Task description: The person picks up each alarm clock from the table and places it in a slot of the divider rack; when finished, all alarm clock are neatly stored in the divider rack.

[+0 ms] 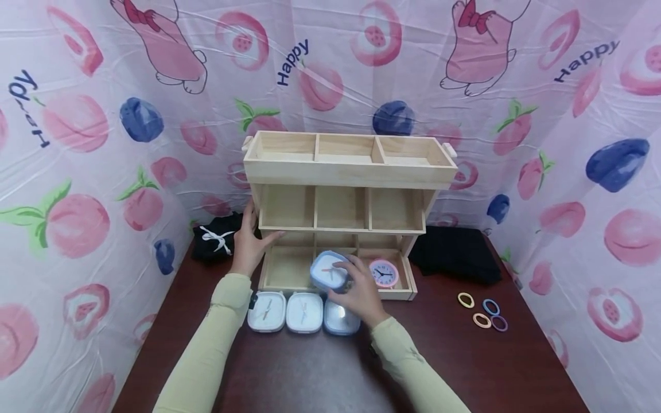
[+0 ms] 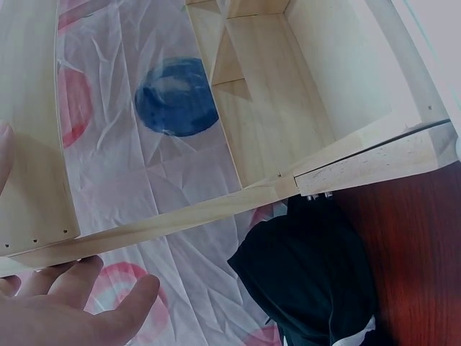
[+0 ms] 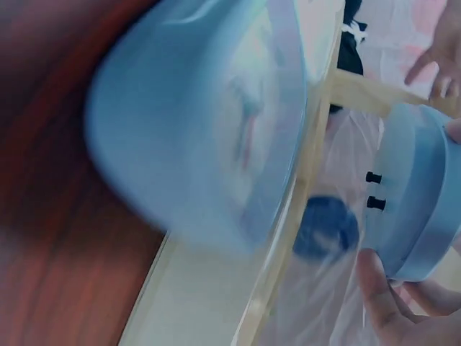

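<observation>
A three-tiered wooden organizer (image 1: 341,221) stands on the table with its trays stepped out. My left hand (image 1: 247,248) grips its left side, thumb on the middle tray's lower edge and fingers (image 2: 79,281) against the side strut. Over the bottom tray, my right hand (image 1: 361,289) holds a light-blue rounded-square case (image 1: 329,271) with a white marked face. Two black pegs show on this case (image 3: 403,194) in the right wrist view. A pink round clock (image 1: 384,273) sits in the bottom tray's right compartment. Two white rounded-square cases (image 1: 266,312) and a light-blue one (image 1: 342,319) line up in front.
Several hair-tie-like rings (image 1: 482,320) lie on the table (image 1: 310,373) at right. A folded black cloth (image 1: 454,252) lies right of the organizer, and a black bundle with white cord (image 1: 213,241) lies left. A pink printed curtain (image 1: 330,69) hangs around the table.
</observation>
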A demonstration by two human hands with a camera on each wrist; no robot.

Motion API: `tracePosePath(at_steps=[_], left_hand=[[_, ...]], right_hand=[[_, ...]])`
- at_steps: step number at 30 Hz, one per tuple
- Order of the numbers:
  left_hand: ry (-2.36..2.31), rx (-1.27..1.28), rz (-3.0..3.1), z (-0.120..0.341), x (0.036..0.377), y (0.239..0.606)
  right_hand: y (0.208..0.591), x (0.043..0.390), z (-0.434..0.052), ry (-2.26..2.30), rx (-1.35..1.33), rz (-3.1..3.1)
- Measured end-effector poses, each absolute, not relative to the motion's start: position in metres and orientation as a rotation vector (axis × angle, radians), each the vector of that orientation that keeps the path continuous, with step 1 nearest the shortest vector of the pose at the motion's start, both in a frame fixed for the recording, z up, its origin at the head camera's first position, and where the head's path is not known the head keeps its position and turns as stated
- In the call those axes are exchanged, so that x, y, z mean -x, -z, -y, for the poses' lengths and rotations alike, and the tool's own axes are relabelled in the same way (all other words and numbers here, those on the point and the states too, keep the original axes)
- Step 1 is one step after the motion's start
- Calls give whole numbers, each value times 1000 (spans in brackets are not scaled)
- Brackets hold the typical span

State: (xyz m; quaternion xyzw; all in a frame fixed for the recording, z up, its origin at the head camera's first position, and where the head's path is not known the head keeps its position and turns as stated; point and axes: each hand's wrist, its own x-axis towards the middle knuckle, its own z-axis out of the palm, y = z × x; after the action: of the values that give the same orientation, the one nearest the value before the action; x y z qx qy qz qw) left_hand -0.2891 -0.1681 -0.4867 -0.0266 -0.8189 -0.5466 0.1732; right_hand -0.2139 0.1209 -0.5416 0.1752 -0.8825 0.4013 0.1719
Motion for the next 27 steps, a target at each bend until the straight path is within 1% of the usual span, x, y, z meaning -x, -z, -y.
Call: tracePosePath(at_steps=[8,14,20,27], left_hand=[[1538,81,2340,168,288,487],[1531,90,2322,169,288,486],[1510,88,2329,169,288,486],[1544,91,2323,168,287,486]], right_hand=[[542,244,-67,-1059,-590,2588],[544,263,-36,-1010,-626,2661],[546,275,-19,-885,-721,2755],[560,281,-14,-702,-796,2800]])
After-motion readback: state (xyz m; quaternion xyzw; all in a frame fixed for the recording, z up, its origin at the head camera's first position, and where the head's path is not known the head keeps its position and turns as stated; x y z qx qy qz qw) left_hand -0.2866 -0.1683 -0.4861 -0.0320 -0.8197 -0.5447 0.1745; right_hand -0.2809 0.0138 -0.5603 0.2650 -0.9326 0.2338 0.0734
